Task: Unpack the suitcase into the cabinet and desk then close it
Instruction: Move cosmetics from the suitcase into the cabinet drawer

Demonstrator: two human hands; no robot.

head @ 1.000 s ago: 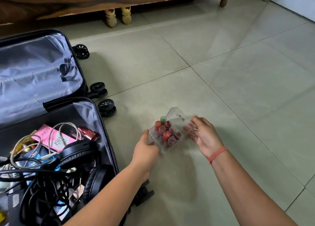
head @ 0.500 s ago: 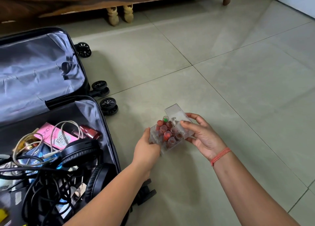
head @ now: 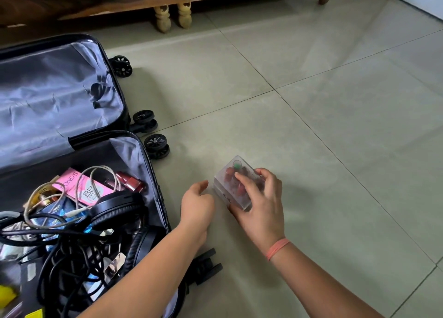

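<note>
The small clear plastic box of red vials sits low over the pale tiled floor, right of the open black suitcase. The right hand grips it, fingers curled over the lid and thumb at the near edge. The left hand hangs loosely curled just left of the box, holding nothing. The lid looks down, though whether it has latched I cannot tell. Best press it shut, bring the left palm underneath, and lift it level so the vials stay put. The black headphones and tangled cables in the suitcase wait their turn
</note>
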